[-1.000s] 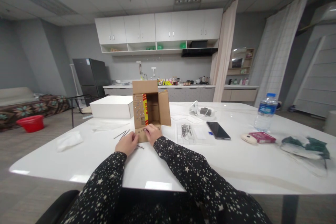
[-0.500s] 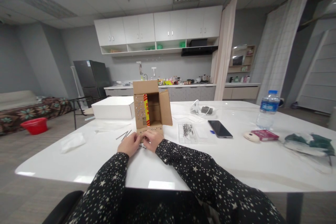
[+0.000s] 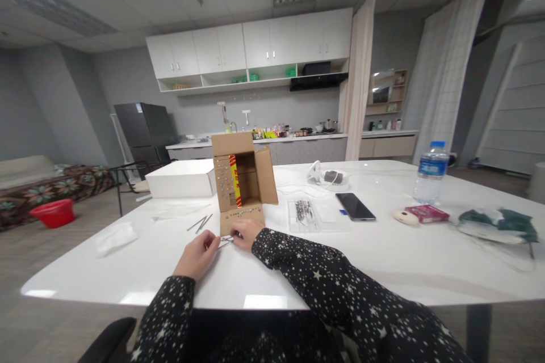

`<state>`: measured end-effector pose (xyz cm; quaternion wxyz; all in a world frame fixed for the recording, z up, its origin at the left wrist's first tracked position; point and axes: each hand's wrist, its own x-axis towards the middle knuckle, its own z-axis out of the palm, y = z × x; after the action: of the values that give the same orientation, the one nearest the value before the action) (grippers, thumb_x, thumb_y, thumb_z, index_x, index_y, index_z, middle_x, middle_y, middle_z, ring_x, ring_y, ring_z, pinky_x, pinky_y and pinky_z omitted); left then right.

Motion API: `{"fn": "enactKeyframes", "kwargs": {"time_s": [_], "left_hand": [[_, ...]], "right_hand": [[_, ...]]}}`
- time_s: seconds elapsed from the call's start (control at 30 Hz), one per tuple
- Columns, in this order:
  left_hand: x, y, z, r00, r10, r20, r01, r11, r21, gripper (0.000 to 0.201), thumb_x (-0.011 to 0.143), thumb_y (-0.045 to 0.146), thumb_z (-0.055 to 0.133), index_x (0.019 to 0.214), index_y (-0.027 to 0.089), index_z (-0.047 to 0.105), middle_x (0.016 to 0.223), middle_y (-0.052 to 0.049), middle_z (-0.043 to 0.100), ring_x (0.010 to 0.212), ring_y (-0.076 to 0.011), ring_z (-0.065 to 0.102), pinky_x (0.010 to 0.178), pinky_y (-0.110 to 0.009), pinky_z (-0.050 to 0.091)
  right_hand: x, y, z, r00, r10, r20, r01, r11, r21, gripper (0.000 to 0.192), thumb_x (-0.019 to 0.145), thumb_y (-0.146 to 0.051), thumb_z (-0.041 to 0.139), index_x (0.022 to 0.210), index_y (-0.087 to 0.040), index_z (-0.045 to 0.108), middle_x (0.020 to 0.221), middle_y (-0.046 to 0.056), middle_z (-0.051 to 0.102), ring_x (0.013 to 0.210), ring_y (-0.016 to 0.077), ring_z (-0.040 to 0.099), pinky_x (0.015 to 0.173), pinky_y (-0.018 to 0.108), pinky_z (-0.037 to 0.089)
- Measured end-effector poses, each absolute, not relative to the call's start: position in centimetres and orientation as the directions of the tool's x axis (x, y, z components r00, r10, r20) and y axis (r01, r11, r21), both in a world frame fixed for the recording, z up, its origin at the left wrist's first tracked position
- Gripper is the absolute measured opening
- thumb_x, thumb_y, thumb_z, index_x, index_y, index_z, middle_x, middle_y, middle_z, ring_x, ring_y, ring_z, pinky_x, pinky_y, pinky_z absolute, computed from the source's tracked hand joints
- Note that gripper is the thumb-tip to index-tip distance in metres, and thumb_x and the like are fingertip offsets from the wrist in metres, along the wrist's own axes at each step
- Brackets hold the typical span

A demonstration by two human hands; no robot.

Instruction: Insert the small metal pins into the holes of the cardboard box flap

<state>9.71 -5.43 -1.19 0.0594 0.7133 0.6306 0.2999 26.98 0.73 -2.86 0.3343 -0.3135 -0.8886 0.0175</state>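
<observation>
An open cardboard box (image 3: 238,181) lies on its side on the white table (image 3: 383,261), with rows of small metal studs on its left and bottom flaps. My left hand (image 3: 198,255) rests on the table just in front of the box, fingers curled around thin metal nails (image 3: 225,241). My right hand (image 3: 247,233) touches the bottom flap and pinches the same nails. A few more loose nails (image 3: 200,223) lie left of the box.
A white box (image 3: 181,178) stands behind at left. A clear bag of nails (image 3: 303,212), a phone (image 3: 355,206), a water bottle (image 3: 430,173), a red packet (image 3: 427,213), green cloth (image 3: 496,225) and crumpled plastic (image 3: 114,236) lie about.
My left hand has drawn back toward me and left, away from the box flap. My right hand has slid down from the flap to the nails on the table.
</observation>
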Motion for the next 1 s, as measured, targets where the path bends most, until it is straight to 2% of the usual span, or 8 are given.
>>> {"fn": "enactKeyframes", "kwargs": {"time_s": [0.17, 0.27, 0.43, 0.6, 0.7, 0.83, 1.0], "left_hand": [[9.4, -6.6, -1.2, -0.042, 0.919, 0.392, 0.833, -0.185, 0.522, 0.034, 0.075, 0.053, 0.041, 0.07, 0.021, 0.051, 0.061, 0.002, 0.057, 0.059, -0.014, 0.052, 0.061, -0.026, 0.041], [9.5, -6.5, -1.3, -0.039, 0.924, 0.38, 0.83, -0.181, 0.527, 0.034, 0.075, 0.052, 0.042, 0.072, 0.02, 0.053, 0.064, 0.001, 0.059, 0.062, -0.0144, 0.053, 0.062, -0.026, 0.042], [9.5, -6.4, -1.5, 0.019, 0.933, 0.358, 0.813, -0.223, 0.537, 0.031, 0.074, 0.048, 0.043, 0.078, 0.02, 0.055, 0.075, -0.001, 0.063, 0.071, -0.0159, 0.057, 0.065, -0.026, 0.043], [9.8, -6.8, -1.3, -0.025, 0.949, 0.315, 0.886, -0.125, 0.447, 0.024, 0.071, 0.038, 0.045, 0.084, 0.022, 0.057, 0.078, 0.0, 0.064, 0.07, -0.0157, 0.058, 0.07, -0.028, 0.043], [10.2, -7.0, -1.1, -0.033, 0.956, 0.291, 0.92, -0.084, 0.382, 0.023, 0.069, 0.034, 0.046, 0.087, 0.025, 0.058, 0.084, 0.001, 0.066, 0.077, -0.0164, 0.059, 0.075, -0.03, 0.041], [10.5, -7.1, -1.1, -0.056, 0.954, 0.295, 0.949, -0.04, 0.311, 0.025, 0.071, 0.035, 0.046, 0.089, 0.026, 0.059, 0.089, 0.0, 0.066, 0.086, -0.0188, 0.058, 0.08, -0.034, 0.039], [10.6, -7.1, -1.2, -0.082, 0.956, 0.282, 0.955, -0.006, 0.298, 0.027, 0.073, 0.041, 0.046, 0.089, 0.025, 0.059, 0.091, -0.002, 0.066, 0.088, -0.0206, 0.058, 0.078, -0.036, 0.039]], "right_hand": [[27.2, 1.0, -3.3, -0.568, 0.583, 0.581, 0.548, 0.795, -0.262, 0.011, 0.072, -0.018, 0.055, 0.081, -0.018, 0.062, 0.082, 0.003, 0.063, 0.077, 0.0158, 0.056, 0.07, 0.026, 0.041], [27.4, 0.9, -3.3, -0.595, 0.551, 0.585, 0.526, 0.817, -0.235, 0.012, 0.075, -0.024, 0.055, 0.083, -0.018, 0.062, 0.081, 0.004, 0.063, 0.078, 0.0161, 0.056, 0.071, 0.026, 0.04], [27.5, 0.3, -3.1, -0.647, 0.505, 0.571, 0.512, 0.843, -0.166, 0.028, 0.071, -0.041, 0.061, 0.087, -0.018, 0.062, 0.082, 0.004, 0.062, 0.08, 0.0179, 0.055, 0.071, 0.029, 0.039], [27.3, 0.5, -3.5, -0.642, 0.52, 0.563, 0.53, 0.832, -0.163, 0.019, 0.073, -0.029, 0.059, 0.087, -0.018, 0.062, 0.083, 0.004, 0.063, 0.081, 0.0171, 0.055, 0.072, 0.028, 0.039], [27.3, 1.0, -3.8, -0.645, 0.524, 0.556, 0.527, 0.832, -0.172, 0.016, 0.073, -0.024, 0.058, 0.088, -0.018, 0.063, 0.085, 0.004, 0.063, 0.082, 0.0168, 0.055, 0.072, 0.028, 0.039], [27.3, 1.3, -3.8, -0.646, 0.544, 0.535, 0.543, 0.821, -0.179, 0.015, 0.073, -0.02, 0.056, 0.086, -0.017, 0.064, 0.085, 0.005, 0.062, 0.082, 0.0168, 0.055, 0.073, 0.028, 0.04], [27.5, 0.9, -3.3, -0.635, 0.601, 0.486, 0.592, 0.782, -0.194, 0.017, 0.074, -0.019, 0.055, 0.087, -0.019, 0.065, 0.088, 0.005, 0.062, 0.08, 0.0166, 0.055, 0.071, 0.027, 0.041]]}}
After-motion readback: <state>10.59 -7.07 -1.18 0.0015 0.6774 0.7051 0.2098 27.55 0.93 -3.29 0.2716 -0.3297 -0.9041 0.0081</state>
